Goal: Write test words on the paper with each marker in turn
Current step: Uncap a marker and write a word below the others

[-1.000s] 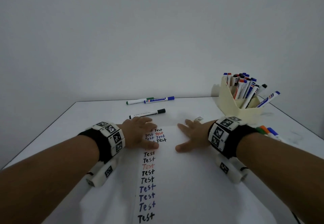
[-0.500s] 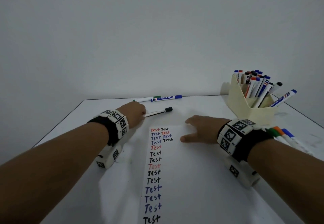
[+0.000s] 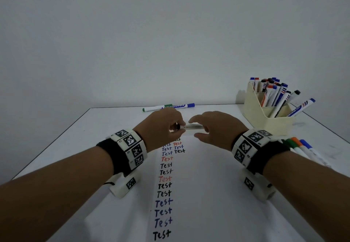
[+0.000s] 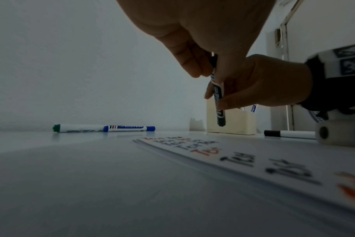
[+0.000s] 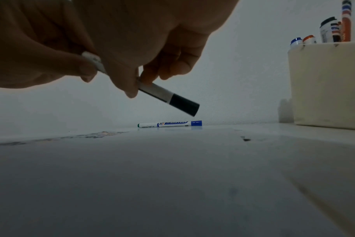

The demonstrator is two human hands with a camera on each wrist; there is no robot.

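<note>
Paper (image 3: 198, 194) lies nearest on the white table (image 3: 106, 128), carrying a column of handwritten "Test" words (image 3: 163, 185) in black, blue and red, with a second short column at its far end. Above that far end both hands meet on one black marker (image 3: 191, 127), held clear of the sheet. Left hand (image 3: 161, 128) pinches the marker's black-capped end between thumb and fingertips, its grip closed on it. Right hand (image 3: 216, 130) curls its thumb and fingers round the white barrel, its grip closed on the same marker. Farther right, a few loose markers (image 3: 297, 145) lie beside a cream holder (image 3: 269, 120) packed with upright markers (image 3: 272, 92). Farthest back, near the wall, a green marker (image 3: 157, 107) and a blue marker (image 3: 181, 106) lie end to end.
</note>
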